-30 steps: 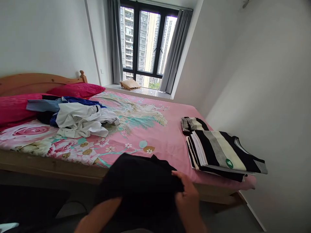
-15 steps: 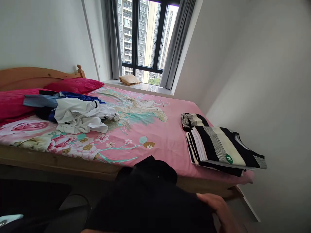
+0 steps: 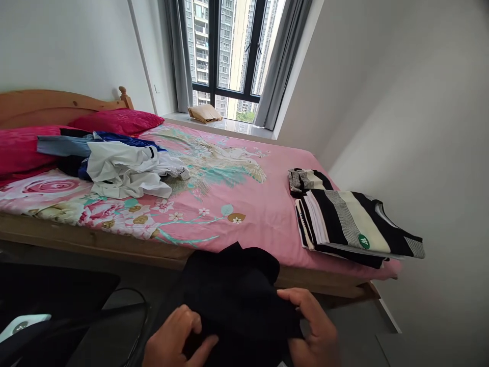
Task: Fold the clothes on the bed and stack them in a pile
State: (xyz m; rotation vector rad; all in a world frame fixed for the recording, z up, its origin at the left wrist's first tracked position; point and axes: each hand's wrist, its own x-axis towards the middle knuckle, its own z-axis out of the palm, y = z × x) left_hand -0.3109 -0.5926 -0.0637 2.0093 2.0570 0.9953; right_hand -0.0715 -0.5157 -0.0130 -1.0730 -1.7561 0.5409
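Note:
A black cloth garment (image 3: 237, 290) lies in front of me at the near edge of the bed, its far end reaching onto the pink sheet; its exact kind I cannot make out. My left hand (image 3: 178, 336) is closed on its left side, fingers curled and thumb below. On the opposite side, my right hand (image 3: 311, 326) pinches the garment between fingers and thumb. To the right on the bed is a stack of folded clothes (image 3: 351, 219), topped by a black, cream and grey striped shirt with a round green tag.
A loose heap of white, blue and black clothes (image 3: 126, 168) lies on the bed (image 3: 260, 204) at left, beside red pillows (image 3: 118, 121). A small striped folded piece (image 3: 307, 179) sits behind the stack. A dark chair-like shape (image 3: 53, 290) and a cable stand at lower left.
My left hand has come up into view onto the garment's left side. The right hand has moved left and grips further in. The garment is drawn narrower; the view tilts slightly down.

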